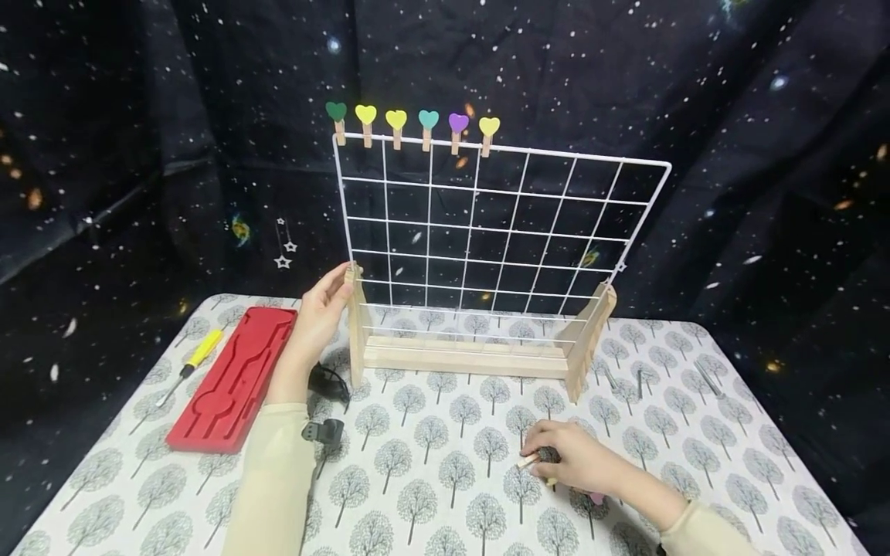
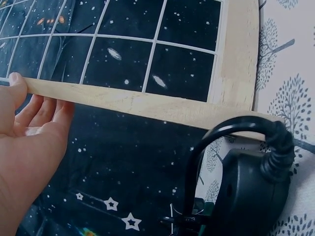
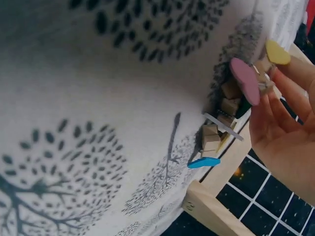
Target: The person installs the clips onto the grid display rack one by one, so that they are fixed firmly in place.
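Observation:
A white wire grid [image 1: 480, 224] leans in a wooden stand [image 1: 462, 357], with several heart clothespins [image 1: 428, 121] clipped along the left part of its top bar. At the stand's left upright [image 2: 123, 101], my left hand [image 1: 324, 309] grips the wood, thumb on one side and fingers on the other. My right hand [image 1: 566, 455] is low over the cloth in front of the stand, pinching a wooden clothespin with a yellow heart [image 3: 278, 52]. Beside those fingers in the right wrist view lie more clothespins, including a pink heart [image 3: 244, 81] and a blue one [image 3: 204, 162].
To the left lie a red tray [image 1: 232, 378] with shaped recesses and a yellow-handled screwdriver [image 1: 191, 365]. A black cable [image 1: 330, 384] is by the left forearm. Small metal pieces [image 1: 709, 380] lie at the right. Tree-print cloth [image 1: 431, 432] covers the table.

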Demonstrator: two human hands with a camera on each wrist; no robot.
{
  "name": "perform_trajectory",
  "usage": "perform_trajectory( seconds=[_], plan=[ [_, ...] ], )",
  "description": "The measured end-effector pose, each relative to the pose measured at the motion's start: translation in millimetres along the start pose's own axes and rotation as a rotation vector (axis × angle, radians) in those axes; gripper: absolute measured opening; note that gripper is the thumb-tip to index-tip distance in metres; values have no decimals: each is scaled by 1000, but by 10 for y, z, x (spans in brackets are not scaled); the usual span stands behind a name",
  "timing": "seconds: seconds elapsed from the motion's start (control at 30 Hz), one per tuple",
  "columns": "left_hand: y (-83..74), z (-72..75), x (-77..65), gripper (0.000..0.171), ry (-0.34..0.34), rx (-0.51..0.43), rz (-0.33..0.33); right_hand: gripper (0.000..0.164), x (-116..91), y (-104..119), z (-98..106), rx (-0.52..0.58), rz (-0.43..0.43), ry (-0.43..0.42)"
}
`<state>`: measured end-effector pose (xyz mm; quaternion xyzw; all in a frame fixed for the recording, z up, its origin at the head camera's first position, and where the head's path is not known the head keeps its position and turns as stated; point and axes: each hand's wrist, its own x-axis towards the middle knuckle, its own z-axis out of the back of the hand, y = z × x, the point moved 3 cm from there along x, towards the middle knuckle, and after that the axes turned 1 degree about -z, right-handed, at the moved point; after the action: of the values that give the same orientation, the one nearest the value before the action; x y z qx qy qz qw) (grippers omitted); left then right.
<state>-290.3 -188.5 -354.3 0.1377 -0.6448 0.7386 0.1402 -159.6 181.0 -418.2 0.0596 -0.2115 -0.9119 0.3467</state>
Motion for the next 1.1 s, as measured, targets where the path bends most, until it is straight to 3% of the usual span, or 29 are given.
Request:
perform_trajectory(
  seconds=[0.1, 0.27, 0.4, 0.57, 0.83, 1.0, 1.1],
  plan=[
    [-26, 12, -1, 47, 11, -1, -9, 14, 32, -26, -13, 19, 3, -14],
    [-198, -12, -65, 46, 12, -2, -15, 7, 59, -76, 18, 31, -10, -57],
    [-262, -21, -91, 46, 4, -5, -7, 14, 59, -94, 81, 76, -47, -126],
    [-271, -32, -93, 45, -1, 4, 4, 24, 37, -107, 175, 97, -24, -243],
    [-228, -14, -76, 46, 0, 0, 7, 13, 32, -48, 448, 288, -78, -439],
    [-82, 3, -30, 48, 2, 14, 8, 15, 53, 119, 638, 530, -76, -451],
    [-33, 8, -14, 48, -2, 9, 6, 18, 94, 145, 754, 598, -81, -458]
  ],
)
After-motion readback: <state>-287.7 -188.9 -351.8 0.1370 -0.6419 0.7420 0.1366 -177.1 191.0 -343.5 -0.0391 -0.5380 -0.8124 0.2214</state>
